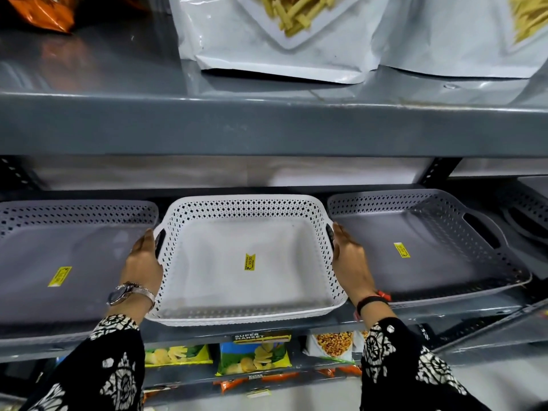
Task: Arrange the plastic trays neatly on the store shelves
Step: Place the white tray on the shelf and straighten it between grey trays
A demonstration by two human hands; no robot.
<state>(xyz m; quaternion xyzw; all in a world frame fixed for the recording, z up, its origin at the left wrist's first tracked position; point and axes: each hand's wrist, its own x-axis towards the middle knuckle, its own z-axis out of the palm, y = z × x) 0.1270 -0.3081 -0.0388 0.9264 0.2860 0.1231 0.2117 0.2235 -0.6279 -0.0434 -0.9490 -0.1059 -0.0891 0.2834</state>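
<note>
A white perforated plastic tray [237, 238] with a yellow price sticker sits in the middle of the grey shelf [329, 323], its front edge jutting slightly past the shelf lip. My left hand [143, 259] presses against its left handle, fingers at the handle slot. On the opposite side my right hand [351, 259] lies flat along the right handle. A grey tray [74, 256] rests to the left and another grey tray [430, 256] to the right, the latter turned a little askew. All three stand close side by side.
The upper shelf's edge [267, 129] hangs low over the trays and carries white snack pouches [267, 40] and an orange bag [44, 13]. Snack packets [255, 357] fill the shelf below. More grey trays [530, 215] show at the far right.
</note>
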